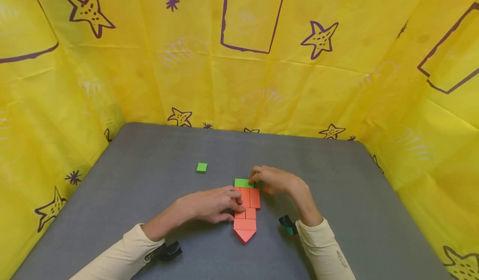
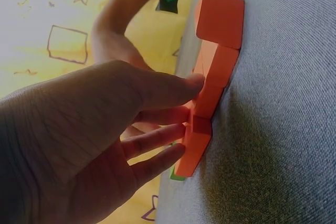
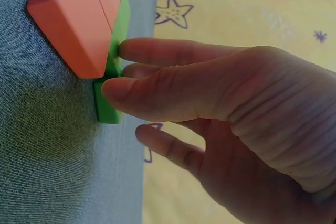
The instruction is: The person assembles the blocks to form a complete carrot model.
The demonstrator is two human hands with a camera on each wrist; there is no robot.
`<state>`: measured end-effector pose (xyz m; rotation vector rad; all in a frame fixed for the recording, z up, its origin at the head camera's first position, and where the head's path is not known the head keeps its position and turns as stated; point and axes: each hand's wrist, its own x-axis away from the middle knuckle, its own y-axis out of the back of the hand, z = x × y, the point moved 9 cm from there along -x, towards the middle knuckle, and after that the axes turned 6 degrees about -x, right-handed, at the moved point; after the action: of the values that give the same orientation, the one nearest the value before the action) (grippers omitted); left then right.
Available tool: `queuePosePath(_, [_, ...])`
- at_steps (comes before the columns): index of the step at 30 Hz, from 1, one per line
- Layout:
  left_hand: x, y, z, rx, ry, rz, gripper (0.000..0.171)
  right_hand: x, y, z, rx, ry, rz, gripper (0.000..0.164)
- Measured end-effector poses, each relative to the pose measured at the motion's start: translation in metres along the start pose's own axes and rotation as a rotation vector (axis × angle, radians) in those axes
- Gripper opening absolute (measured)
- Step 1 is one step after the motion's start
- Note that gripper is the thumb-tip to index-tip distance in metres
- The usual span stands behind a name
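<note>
Orange blocks (image 1: pixel 245 224) lie joined in a flat upright column on the table, its lower end a triangle pointing toward me. A green rectangular block (image 1: pixel 242 182) runs along the column's far end. My right hand (image 1: pixel 275 180) has thumb and forefinger at that block's right end; in the right wrist view they pinch the green block (image 3: pixel 107 106), its far part partly hidden. From the left, my left hand (image 1: pixel 213 203) rests its extended fingertips on the orange blocks, while in the left wrist view the thumb touches the edge of an orange block (image 2: pixel 212 66).
A small green square block (image 1: pixel 202 167) lies apart, beyond the column to the left. Grey cloth covers the table (image 1: pixel 168 147), and yellow patterned curtain (image 1: pixel 142 76) surrounds its back and sides. Dark straps (image 1: pixel 170 251) hang at the wrists near the sleeves.
</note>
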<state>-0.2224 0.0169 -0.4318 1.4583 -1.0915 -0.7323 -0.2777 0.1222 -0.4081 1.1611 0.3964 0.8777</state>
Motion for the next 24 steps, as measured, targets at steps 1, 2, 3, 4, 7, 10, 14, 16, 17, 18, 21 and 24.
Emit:
queuePosePath(1, [0.000,0.001,-0.001,0.005,-0.004,-0.005,0.040,0.001,0.000,0.001,-0.001,0.001,0.003,0.039])
queuePosePath(2, [-0.001,0.002,-0.001,0.007,-0.015,-0.016,0.039,0.001,0.000,0.001,-0.004,0.000,0.005,0.040])
queuePosePath(3, [-0.001,0.004,-0.001,0.008,-0.026,-0.029,0.037,0.002,0.000,0.001,-0.007,-0.002,0.007,0.041])
queuePosePath(4, [0.000,0.007,-0.001,0.007,-0.039,-0.050,0.035,0.003,0.000,0.002,-0.007,-0.002,0.010,0.042])
queuePosePath(7, [0.006,0.022,0.012,-0.002,-0.031,-0.149,0.032,0.003,0.001,0.003,-0.001,0.008,0.016,0.044])
queuePosePath(10, [0.019,0.040,0.047,-0.032,0.069,-0.244,0.031,0.002,0.000,0.003,0.009,0.009,0.020,0.045])
queuePosePath(14, [0.038,0.046,0.105,-0.037,0.229,-0.229,0.038,0.000,-0.001,0.002,0.024,0.002,0.022,0.045])
queuePosePath(16, [0.045,0.038,0.126,-0.021,0.258,-0.174,0.041,0.000,-0.002,0.002,0.028,0.001,0.027,0.045])
queuePosePath(17, [0.047,0.034,0.133,-0.008,0.259,-0.152,0.041,0.000,-0.002,0.002,0.023,-0.003,0.031,0.045])
queuePosePath(18, [0.048,0.031,0.139,0.000,0.255,-0.138,0.040,0.001,-0.003,0.002,0.020,-0.005,0.034,0.045])
queuePosePath(21, [0.047,0.024,0.147,0.028,0.252,-0.145,0.033,0.001,-0.004,0.001,0.006,-0.011,0.044,0.045])
queuePosePath(24, [0.037,0.024,0.144,0.048,0.262,-0.191,0.027,0.000,-0.004,0.002,-0.008,-0.019,0.051,0.045])
